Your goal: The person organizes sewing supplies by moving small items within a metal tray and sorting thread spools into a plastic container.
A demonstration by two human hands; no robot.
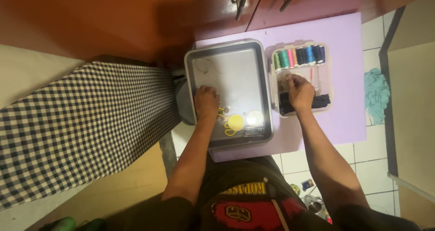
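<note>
Two hands, left (206,102) on long tray (229,91) (upright), right (300,92) in sewing box (301,79)

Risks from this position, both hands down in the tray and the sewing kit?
1. The left hand rests in the grey tray beside yellow scissors; a blind reach might meet the blades.
2. The right hand digs in the sewing kit box; thread spools could spill onto the purple mat.

1 grey tray (260,77), 1 sewing box (327,63), approx. 7 thread spools (297,56), 2 round discs (244,120), 1 teal cloth (377,92).
</note>
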